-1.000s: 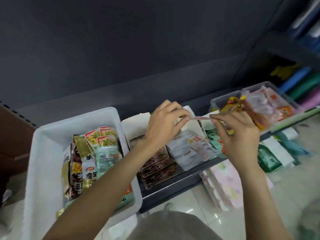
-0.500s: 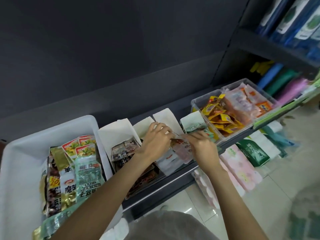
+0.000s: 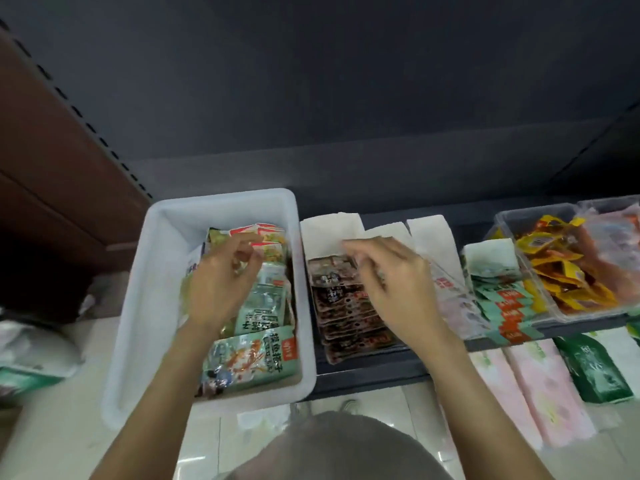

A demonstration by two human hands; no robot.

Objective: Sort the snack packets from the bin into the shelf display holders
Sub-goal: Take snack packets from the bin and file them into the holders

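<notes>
- Head cam only: the white bin (image 3: 138, 306) sits at the left end of the dark shelf (image 3: 363, 372), and it's still got plenty of snack packets (image 3: 252, 355) inside, mostly green ones piled along its right side.
- Left hand (image 3: 221, 282) is over the bin, fingers (image 3: 247, 247) curled down onto the packets. It's blurry, so I can't tell if it's actually got one.
- Right hand (image 3: 398, 282) hovers over the white display holders (image 3: 332, 233) just right of the bin, fingers loose, nothing in them.
- The left holder has a row of dark brown packets (image 3: 346, 313); further right are teal packets (image 3: 502, 306), then a clear tub (image 3: 505, 216) of yellow ones.
</notes>
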